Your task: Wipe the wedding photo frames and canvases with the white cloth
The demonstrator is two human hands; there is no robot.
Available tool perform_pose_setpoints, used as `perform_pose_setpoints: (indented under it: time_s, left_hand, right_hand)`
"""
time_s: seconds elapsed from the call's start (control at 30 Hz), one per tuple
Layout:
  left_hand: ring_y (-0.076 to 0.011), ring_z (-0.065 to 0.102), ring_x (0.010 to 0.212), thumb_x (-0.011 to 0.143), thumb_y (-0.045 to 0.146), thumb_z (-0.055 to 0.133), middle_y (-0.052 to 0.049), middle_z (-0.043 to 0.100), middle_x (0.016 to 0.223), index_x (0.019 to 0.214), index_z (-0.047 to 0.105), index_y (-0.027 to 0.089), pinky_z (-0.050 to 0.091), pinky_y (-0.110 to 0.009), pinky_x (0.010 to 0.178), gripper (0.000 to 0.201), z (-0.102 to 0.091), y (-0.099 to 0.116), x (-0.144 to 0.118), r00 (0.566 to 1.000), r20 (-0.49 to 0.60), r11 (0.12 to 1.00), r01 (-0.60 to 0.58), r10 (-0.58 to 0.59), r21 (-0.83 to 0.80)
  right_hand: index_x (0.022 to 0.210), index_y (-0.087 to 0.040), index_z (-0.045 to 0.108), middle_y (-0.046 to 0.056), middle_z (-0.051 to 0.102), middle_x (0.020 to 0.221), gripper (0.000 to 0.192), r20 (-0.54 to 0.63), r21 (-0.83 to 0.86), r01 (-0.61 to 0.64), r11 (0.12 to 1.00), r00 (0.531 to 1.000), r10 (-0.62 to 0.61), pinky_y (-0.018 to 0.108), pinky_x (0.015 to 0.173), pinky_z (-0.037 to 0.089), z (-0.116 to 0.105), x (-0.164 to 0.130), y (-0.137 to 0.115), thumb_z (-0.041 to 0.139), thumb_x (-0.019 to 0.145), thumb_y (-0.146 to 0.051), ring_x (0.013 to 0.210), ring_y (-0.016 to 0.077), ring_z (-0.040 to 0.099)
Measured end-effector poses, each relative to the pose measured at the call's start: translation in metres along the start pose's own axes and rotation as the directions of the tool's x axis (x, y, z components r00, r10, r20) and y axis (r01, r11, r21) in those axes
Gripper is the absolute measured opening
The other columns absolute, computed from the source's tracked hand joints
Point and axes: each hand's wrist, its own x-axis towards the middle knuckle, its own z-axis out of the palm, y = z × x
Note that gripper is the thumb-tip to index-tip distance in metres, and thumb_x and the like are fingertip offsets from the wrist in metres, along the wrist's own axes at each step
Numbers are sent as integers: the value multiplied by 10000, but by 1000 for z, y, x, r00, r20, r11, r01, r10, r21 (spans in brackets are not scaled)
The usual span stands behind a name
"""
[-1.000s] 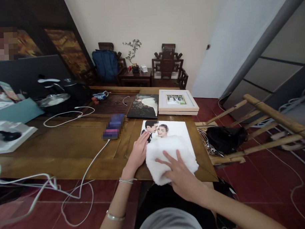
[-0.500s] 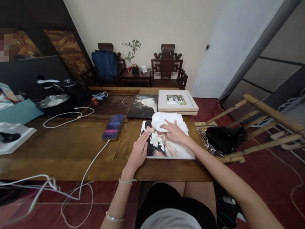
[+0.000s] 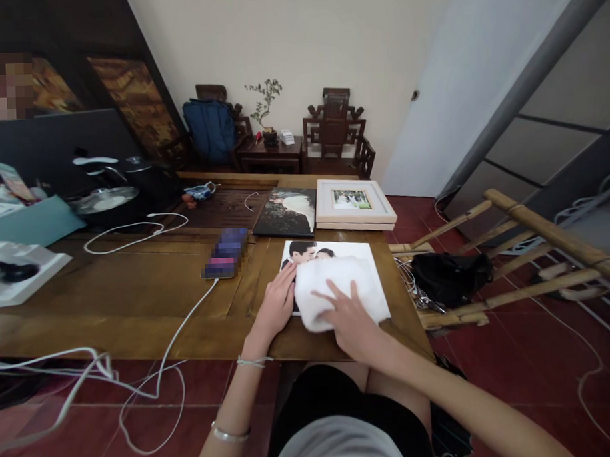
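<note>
A large wedding photo print lies flat at the near right of the wooden table. My left hand rests flat on its left edge, fingers spread, holding it still. My right hand presses a white folded cloth down on the lower half of the print, covering most of the picture. Only the top strip with two heads shows above the cloth.
Behind the print lie a dark photo print and a white framed picture. A phone on a white cable sits left of my hand. Pots and papers crowd the far left. A bamboo rack stands right.
My right hand slid the cloth from the print's bottom up to its top edge, then back down toward me over the lower half. My left hand stayed put.
</note>
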Motion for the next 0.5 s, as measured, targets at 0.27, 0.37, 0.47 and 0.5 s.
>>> perform_pose_setpoints:
  time_s: [0.27,0.37,0.47,0.5]
  left_hand:
    - [-192,293,1359,932,212,297,-93,392,1438,1360,388,214,278,-456,1083,438,2,-3,-1,1000,-2,1000,4,-4,3]
    - [-187,304,1354,932,203,295,-85,411,1426,1350,404,214,276,-448,1087,432,3,-5,0,1000,-15,1000,-5,5,5]
    - [-181,302,1355,934,201,294,-90,414,1424,1341,420,194,280,-431,1089,426,4,-6,0,1000,-20,1000,-14,14,8]
    - [-180,299,1356,934,202,292,-96,410,1426,1338,423,181,281,-426,1089,425,4,-6,0,1000,-18,1000,-15,15,10]
  right_hand:
    - [1046,-227,640,-3,335,1465,580,73,51,25,998,997,-28,676,1050,35,-1,-33,-16,368,619,56,1392,296,74]
    - [1110,-207,602,48,384,1437,638,7,33,-35,999,999,35,676,1039,91,-6,-16,10,345,596,72,1385,282,133]
    - [1159,-178,570,108,407,1414,626,-48,-2,-135,991,990,135,719,992,128,-13,11,39,360,617,52,1369,333,167]
    - [1176,-168,560,127,408,1409,612,-62,-11,-176,984,983,175,740,967,137,-17,21,48,371,632,39,1362,361,171]
